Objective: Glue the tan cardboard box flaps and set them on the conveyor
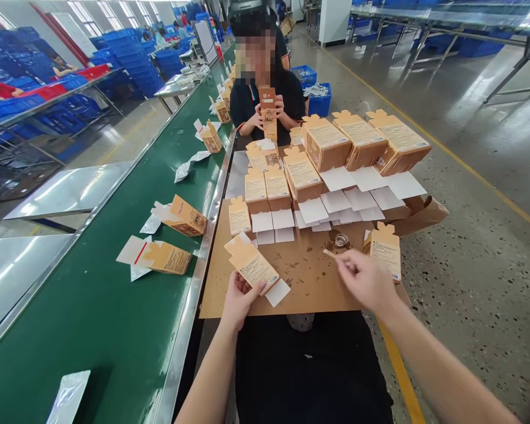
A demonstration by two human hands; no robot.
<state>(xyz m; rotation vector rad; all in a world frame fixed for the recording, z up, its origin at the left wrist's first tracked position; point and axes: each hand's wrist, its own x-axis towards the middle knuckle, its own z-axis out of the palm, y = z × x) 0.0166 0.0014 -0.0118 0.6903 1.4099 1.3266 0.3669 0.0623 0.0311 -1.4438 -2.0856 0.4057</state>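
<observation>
My left hand (pixel 239 299) is closed around the lower end of a tan printed carton (pixel 255 266), thumb on its face. The carton leans over the brown cardboard sheet (pixel 309 294), and a white flap (pixel 277 292) sticks out at its near end. In my right hand (pixel 365 278) a thin stick with a whitish tip (pixel 328 253) is pinched, pointing left. Just beyond the stick lies a small clear round dish (pixel 341 239). Right of it stands another tan carton (pixel 385 250), partly behind my right hand.
Rows of tan cartons (pixel 300 174) with white flaps hanging down fill the table's far side. To the left runs a green conveyor belt (pixel 110 306) with open cartons (pixel 168 257) and silvery pouches (pixel 68 397). Opposite, a person (pixel 247 97) holds a carton (pixel 268 112) in both hands.
</observation>
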